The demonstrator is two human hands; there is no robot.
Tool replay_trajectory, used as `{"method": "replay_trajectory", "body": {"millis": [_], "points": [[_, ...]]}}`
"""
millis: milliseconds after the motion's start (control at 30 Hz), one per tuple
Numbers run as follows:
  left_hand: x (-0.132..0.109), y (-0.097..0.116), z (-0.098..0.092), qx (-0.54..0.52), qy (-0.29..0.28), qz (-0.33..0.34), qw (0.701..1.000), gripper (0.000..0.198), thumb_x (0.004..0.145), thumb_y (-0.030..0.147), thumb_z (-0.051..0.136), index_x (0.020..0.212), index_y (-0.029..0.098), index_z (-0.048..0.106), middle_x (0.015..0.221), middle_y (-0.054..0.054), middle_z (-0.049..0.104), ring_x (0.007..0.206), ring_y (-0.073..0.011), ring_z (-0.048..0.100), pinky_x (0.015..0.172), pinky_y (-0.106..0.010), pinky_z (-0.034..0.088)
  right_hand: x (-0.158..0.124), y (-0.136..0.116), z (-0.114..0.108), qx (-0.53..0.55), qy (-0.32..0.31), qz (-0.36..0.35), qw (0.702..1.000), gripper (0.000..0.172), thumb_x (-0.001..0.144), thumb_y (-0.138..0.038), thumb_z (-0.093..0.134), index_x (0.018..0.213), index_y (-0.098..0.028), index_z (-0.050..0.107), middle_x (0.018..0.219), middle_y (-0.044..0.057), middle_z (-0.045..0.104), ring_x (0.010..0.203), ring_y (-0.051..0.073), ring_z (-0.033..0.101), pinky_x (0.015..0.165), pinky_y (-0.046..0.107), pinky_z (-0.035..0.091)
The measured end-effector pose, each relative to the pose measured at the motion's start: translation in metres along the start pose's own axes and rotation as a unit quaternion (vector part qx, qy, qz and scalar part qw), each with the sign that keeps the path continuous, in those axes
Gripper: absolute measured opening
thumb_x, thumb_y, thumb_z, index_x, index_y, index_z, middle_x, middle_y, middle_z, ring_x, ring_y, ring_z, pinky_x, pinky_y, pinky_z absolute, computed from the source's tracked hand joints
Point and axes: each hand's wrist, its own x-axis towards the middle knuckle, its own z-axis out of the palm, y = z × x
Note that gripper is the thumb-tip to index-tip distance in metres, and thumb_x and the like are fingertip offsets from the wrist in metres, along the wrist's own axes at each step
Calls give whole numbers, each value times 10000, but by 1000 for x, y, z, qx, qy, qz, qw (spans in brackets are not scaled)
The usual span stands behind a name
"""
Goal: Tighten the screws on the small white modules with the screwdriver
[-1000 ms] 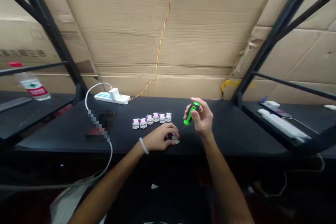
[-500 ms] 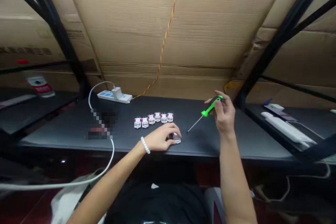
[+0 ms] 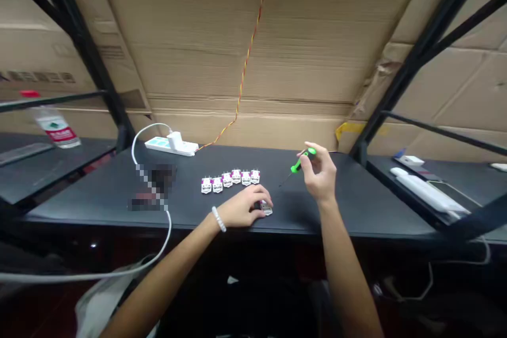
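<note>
Near the front edge of the dark tabletop (image 3: 368, 203), my left hand (image 3: 247, 206) closes its fingers round a small white part with purple trim (image 3: 266, 208), which is partly hidden beneath them. My right hand (image 3: 321, 171) grips a green and black screwdriver (image 3: 300, 163) by its handle. The thin shaft points down and left, its tip a short way above and right of the left hand, apart from the held part. Several similar white and purple parts (image 3: 227, 179) lie in an uneven row beyond my left hand.
At the back left lies a white power strip (image 3: 160, 143) with a plugged-in charger (image 3: 175, 140). Its white cable (image 3: 171, 227) hangs over the front edge. Black metal frames (image 3: 390, 97) flank both sides. A water bottle (image 3: 59, 129) stands on the left, before cardboard (image 3: 190, 37).
My right hand has shifted left with the screwdriver, turning it so its handle end faces me more. My left hand stays on the white part. The view has moved slightly.
</note>
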Motion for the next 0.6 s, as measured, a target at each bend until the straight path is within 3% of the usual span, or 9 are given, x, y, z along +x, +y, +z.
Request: {"method": "replay_trajectory", "body": {"millis": [100, 600], "points": [[0, 0, 0, 2, 0, 3, 1000, 216, 906, 96, 751, 1098, 194, 758, 1234, -104, 666, 1199, -257, 646, 1080, -401, 547, -1, 1, -1, -10, -9, -2, 1000, 376, 986, -442, 727, 1317, -264, 725, 1019, 45, 759, 853, 221, 774, 754, 373, 657], [0, 3, -1, 4, -5, -5, 1000, 219, 912, 83, 737, 1101, 192, 758, 1238, -105, 665, 1192, -253, 645, 1029, -365, 562, -1, 2, -1, 20, -26, -1, 999, 377, 964, -424, 771, 1309, -271, 761, 999, 34, 755, 779, 188, 734, 731, 350, 646]]}}
